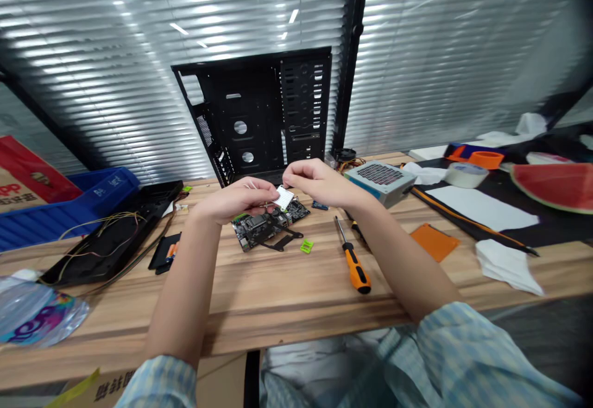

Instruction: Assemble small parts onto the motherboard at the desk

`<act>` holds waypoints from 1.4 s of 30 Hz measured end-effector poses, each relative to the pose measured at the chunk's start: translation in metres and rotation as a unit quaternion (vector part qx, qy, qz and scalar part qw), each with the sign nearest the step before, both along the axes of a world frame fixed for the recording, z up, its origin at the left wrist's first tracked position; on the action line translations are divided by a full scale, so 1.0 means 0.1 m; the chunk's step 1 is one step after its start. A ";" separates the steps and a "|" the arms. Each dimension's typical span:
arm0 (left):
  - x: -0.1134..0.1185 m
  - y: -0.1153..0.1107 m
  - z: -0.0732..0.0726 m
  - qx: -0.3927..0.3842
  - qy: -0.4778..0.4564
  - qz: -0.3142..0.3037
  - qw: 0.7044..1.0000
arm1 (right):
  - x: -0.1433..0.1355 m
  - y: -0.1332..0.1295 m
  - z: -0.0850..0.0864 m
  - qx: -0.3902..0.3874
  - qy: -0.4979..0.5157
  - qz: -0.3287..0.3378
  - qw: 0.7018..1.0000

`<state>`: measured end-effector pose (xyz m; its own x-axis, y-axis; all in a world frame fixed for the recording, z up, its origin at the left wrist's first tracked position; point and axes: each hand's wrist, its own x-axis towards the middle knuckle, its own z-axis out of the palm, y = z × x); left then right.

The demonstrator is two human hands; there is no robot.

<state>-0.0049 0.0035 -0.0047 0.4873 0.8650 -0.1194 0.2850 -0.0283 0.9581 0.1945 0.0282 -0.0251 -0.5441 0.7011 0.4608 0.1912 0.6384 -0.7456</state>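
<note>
My left hand (245, 199) pinches a small white ridged plate (283, 198) between thumb and fingers, above the motherboard. My right hand (319, 180) is just right of the plate, its fingers curled together; what they hold, if anything, is too small to make out. Below both hands, the green-and-black motherboard (250, 230) lies on the table, partly hidden by my left hand. A black bracket (280, 241) rests against its front edge. Close by is a small bright green piece (306, 246). An orange-and-black screwdriver (356, 269) lies to the right, its tip pointing away from me.
Behind my hands a black computer case (259, 105) stands upright against the blinds. A power supply (382, 179) sits at right, near an orange sheet (434, 242) and white tape roll (466, 175). Leftward are a black panel (106, 244), blue bin (109, 182) and plastic bottle (44, 315).
</note>
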 end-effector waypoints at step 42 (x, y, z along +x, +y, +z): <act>0.02 0.04 -0.08 -0.001 -0.012 -0.003 1.000 | 0.09 0.04 0.04 0.023 -0.005 -0.001 1.000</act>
